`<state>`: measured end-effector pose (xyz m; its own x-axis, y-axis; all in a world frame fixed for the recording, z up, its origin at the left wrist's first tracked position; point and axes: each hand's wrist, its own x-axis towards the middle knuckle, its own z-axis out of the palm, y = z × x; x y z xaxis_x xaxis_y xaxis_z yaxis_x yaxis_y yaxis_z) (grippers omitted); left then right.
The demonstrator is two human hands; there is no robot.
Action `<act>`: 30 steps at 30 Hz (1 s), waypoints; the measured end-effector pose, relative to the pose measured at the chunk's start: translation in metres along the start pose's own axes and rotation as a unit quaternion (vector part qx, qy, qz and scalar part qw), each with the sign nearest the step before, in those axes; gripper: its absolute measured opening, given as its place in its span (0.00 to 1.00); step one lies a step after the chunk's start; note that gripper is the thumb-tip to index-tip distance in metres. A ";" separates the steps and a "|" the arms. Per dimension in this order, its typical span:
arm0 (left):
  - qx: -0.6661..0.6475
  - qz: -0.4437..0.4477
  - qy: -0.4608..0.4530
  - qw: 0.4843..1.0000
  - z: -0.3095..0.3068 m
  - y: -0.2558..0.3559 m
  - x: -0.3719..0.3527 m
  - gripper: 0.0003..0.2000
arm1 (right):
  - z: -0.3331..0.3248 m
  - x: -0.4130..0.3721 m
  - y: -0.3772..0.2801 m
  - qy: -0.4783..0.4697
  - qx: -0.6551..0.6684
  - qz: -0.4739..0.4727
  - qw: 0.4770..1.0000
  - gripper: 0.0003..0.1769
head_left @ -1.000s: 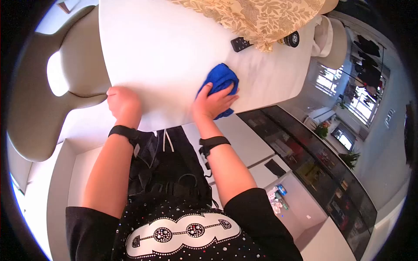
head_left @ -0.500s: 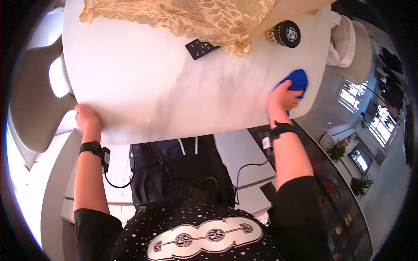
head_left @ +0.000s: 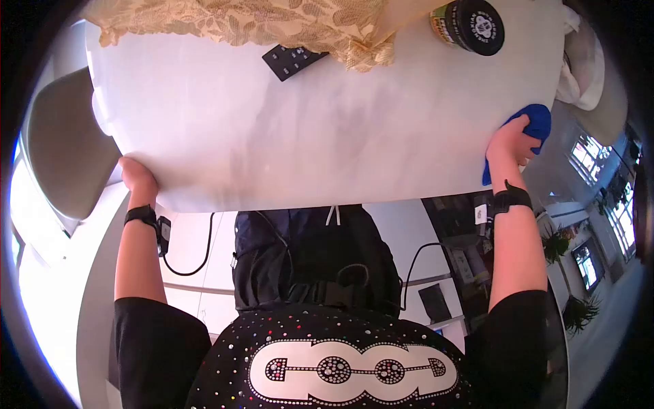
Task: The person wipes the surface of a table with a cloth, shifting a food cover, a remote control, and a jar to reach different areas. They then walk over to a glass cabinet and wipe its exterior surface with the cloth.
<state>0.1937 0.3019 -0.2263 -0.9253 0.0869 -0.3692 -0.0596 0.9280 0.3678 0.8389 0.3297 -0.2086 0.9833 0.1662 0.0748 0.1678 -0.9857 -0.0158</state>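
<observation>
Clamping a blue cloth (head_left: 536,121) in the right hand (head_left: 511,143) at the worktop's (head_left: 306,136) 3 o'clock edge. Gripping the rim at 8 o'clock with the left hand (head_left: 136,176), fingers curled shut. Remote control (head_left: 293,60) at 12, black-lidded jar (head_left: 477,24) at 1.

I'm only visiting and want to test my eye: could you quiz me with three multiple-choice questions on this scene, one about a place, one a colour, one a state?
1. Where on the table is the right hand?
A) at its right edge B) in the middle C) at its far edge
2. What colour is the cloth under that hand?
A) yellow B) blue C) white
3. What is the left hand doing?
A) lifting a jar B) hanging free C) resting on the table's near edge

1 A: it sits at the right rim.
2 B: blue fabric shows beyond it.
3 C: it lies on the near edge.
</observation>
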 end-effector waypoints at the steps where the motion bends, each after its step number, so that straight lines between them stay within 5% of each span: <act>1: -0.035 0.004 -0.020 0.999 0.001 -0.002 0.002 0.34 | 0.001 0.002 0.000 -0.004 -0.002 -0.003 1.000 0.44; 13: -0.005 0.051 -0.017 0.999 0.000 -0.019 0.046 0.33 | 0.002 0.004 -0.006 -0.025 -0.002 0.005 1.000 0.40; 21: 0.107 0.094 -0.004 0.990 -0.005 -0.021 0.053 0.23 | 0.006 0.005 -0.005 -0.003 0.035 0.003 0.999 0.38; 24: 0.272 0.166 -0.015 0.948 -0.004 -0.031 0.069 0.20 | 0.010 0.008 -0.010 0.008 0.068 0.030 0.997 0.36; 28: 0.507 0.287 -0.024 0.812 0.001 -0.034 0.087 0.15 | -0.004 0.007 -0.015 -0.012 0.116 0.033 0.993 0.37; 30: 0.485 0.254 -0.034 0.836 -0.001 -0.030 0.089 0.18 | -0.001 0.015 -0.016 0.001 0.132 0.030 0.991 0.36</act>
<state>0.1130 0.2816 -0.2696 -0.7125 0.5495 -0.4362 0.6980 0.6188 -0.3605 0.8511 0.3478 -0.2066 0.9920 0.1066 0.0679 0.1215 -0.9524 -0.2797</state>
